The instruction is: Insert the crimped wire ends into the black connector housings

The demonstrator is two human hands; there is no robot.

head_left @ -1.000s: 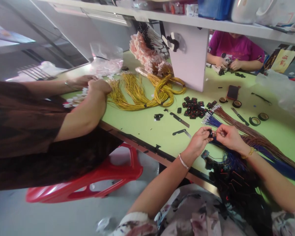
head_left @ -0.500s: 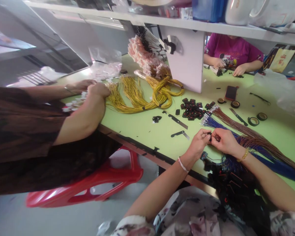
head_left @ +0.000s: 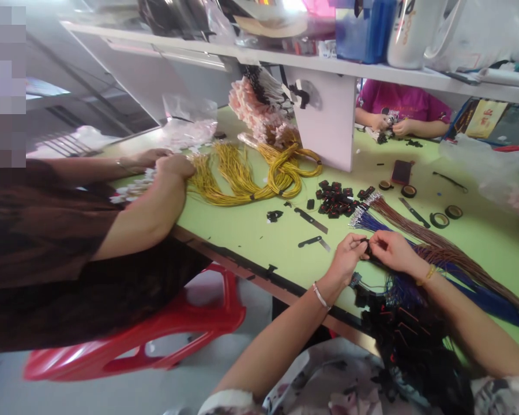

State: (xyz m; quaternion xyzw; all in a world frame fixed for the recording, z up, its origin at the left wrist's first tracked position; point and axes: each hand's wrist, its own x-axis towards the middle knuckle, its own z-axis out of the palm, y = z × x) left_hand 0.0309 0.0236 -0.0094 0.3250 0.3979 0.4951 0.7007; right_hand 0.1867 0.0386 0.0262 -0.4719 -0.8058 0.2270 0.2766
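My left hand (head_left: 348,255) is closed in a pinch on a small black plastic connector housing (head_left: 367,246). Close against it, my right hand (head_left: 392,251) has thumb and fingers pressed together; whatever they grip is too small to make out. Under my wrists and over the table edge lies a heap of black connector housings (head_left: 409,331) with wires. Brown wires (head_left: 432,236) and blue wires (head_left: 383,223) with metal tips run behind my right hand. A pile of black housings with red marks (head_left: 336,199) sits beyond my hands.
Two knives (head_left: 311,220) (head_left: 313,242) lie left of my hands, another knife (head_left: 414,212) behind. Tape rolls (head_left: 439,220) and a phone (head_left: 402,172) are farther back. A co-worker's arm (head_left: 155,202) reaches across at left near yellow wire bundles (head_left: 242,184). A shelf (head_left: 259,56) overhangs the table.
The view has tilted up slightly. My hands stay together at the connector housing, with the right fingers slightly shifted. Across the table, the other person's hands have come closer together.
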